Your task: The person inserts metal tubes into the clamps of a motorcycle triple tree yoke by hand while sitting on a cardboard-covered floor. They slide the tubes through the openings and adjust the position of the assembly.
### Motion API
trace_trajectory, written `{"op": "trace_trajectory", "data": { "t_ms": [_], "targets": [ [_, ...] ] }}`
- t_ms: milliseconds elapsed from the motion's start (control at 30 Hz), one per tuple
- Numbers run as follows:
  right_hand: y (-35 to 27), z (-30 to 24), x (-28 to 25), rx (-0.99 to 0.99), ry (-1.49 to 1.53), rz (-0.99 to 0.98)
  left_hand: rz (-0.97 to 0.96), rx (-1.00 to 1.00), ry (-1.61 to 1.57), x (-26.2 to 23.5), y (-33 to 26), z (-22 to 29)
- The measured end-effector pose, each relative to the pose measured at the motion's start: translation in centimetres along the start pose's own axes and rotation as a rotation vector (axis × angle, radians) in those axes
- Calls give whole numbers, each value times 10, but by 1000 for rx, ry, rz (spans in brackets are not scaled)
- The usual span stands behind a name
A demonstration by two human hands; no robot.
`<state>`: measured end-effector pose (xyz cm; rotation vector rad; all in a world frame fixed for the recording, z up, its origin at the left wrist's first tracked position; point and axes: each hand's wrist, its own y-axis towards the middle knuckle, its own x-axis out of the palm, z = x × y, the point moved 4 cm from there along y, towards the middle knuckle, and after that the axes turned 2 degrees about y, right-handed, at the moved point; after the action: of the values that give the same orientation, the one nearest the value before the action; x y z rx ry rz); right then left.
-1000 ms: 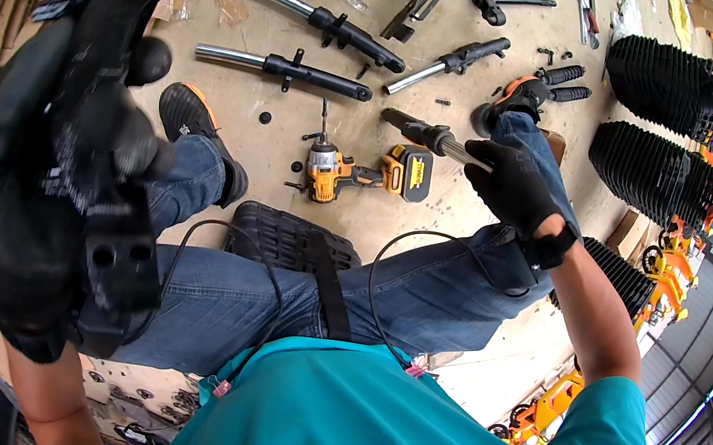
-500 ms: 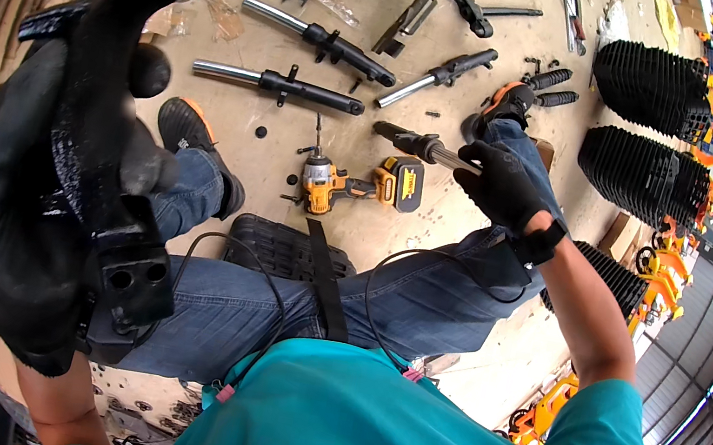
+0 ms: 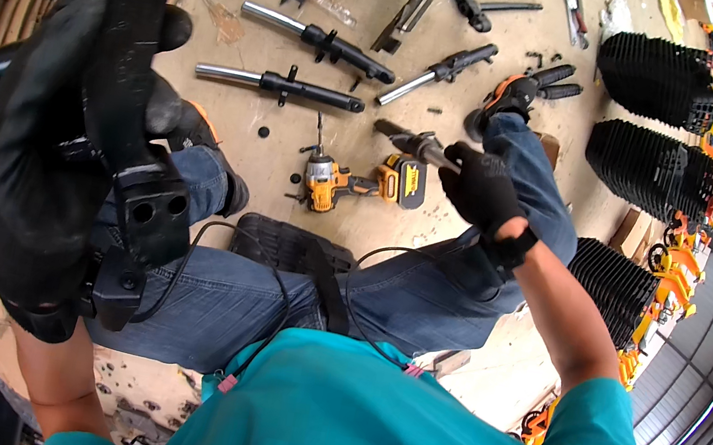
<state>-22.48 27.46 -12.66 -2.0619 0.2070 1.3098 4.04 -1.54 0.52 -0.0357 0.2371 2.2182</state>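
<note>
While seated on the floor [image 3: 278,129]: left hand [image 3: 44,170] clamped around black bracket [image 3: 139,82]; right hand [image 3: 480,187] fingers closed on fork tube [image 3: 412,142], drill [image 3: 363,184] at seven o'clock.

A yellow and black cordless drill [image 3: 361,186] lies on the floor [image 3: 263,47] at frame centre. Above it, left of centre, two black and silver fork tubes [image 3: 280,84] lie near each other. Stacks of black ribbed parts [image 3: 659,80] stand at upper right, with orange pieces [image 3: 684,268] beside them.

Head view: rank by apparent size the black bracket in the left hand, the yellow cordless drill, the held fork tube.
1. black bracket, though inflated by nearness to the camera
2. yellow cordless drill
3. fork tube, partly hidden by the right hand, so unsure against the drill
</note>
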Motion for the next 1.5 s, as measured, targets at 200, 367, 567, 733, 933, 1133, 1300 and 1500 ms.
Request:
{"op": "trace_trajectory", "data": {
  "t_ms": [200,367,567,733,933,1133,1300,1500],
  "targets": [
    [-16,20,-36,95,100,-90,-155,96,-24,4,-7,5],
    [-24,76,-72,111,87,71,-75,-71,-214,3,-6,-2],
    [26,111,-40,339,91,279,-107,-5,-134,6,-7,1],
    [81,136,44,597,-30,326,-99,20,-35,7,-7,-4],
    [116,135,186,675,510,347,85,-191,67,3,-2,-4],
    [128,130,232,757,448,138,242,-373,-127,13,2,-13],
    [159,127,212,462,93,-225,225,-333,-11,14,7,-13],
    [208,148,192,563,453,-67,144,-378,124,14,17,-5]
  ]
}}
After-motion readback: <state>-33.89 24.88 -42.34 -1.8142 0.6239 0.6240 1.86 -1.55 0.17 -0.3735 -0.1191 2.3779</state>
